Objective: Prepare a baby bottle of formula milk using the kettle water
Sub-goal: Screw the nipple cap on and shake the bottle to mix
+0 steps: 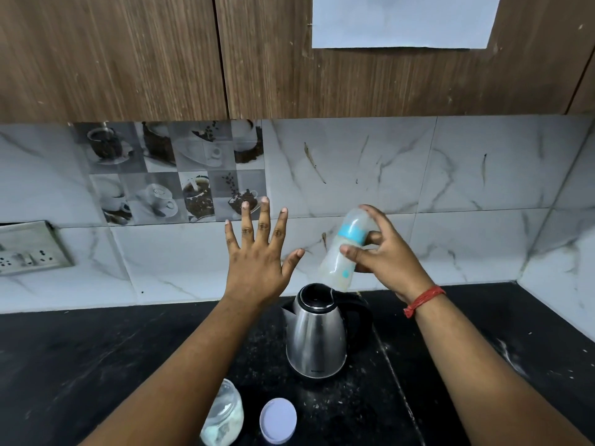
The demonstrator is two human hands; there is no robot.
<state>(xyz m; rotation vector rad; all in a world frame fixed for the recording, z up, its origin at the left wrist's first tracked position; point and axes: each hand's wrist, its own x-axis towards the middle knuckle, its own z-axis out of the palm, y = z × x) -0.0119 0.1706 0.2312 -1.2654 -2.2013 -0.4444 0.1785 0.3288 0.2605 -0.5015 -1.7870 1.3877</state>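
My right hand [386,252] grips a baby bottle [341,252] with a blue collar and a clear cap, held tilted in the air above the kettle. The bottle is blurred and holds milky liquid. My left hand [257,255] is raised beside it, fingers spread, holding nothing. The steel kettle [315,336] with a black lid and handle stands on the black counter [96,365] below both hands. Near the front edge stands an open glass jar of white powder [223,416], partly hidden by my left forearm. Its round pale lid [277,420] lies next to it.
A marble-look tiled wall [418,188] runs behind the counter and turns a corner at the right. Wooden cabinets [128,59] hang overhead. A metal socket plate [29,249] sits on the wall at the far left.
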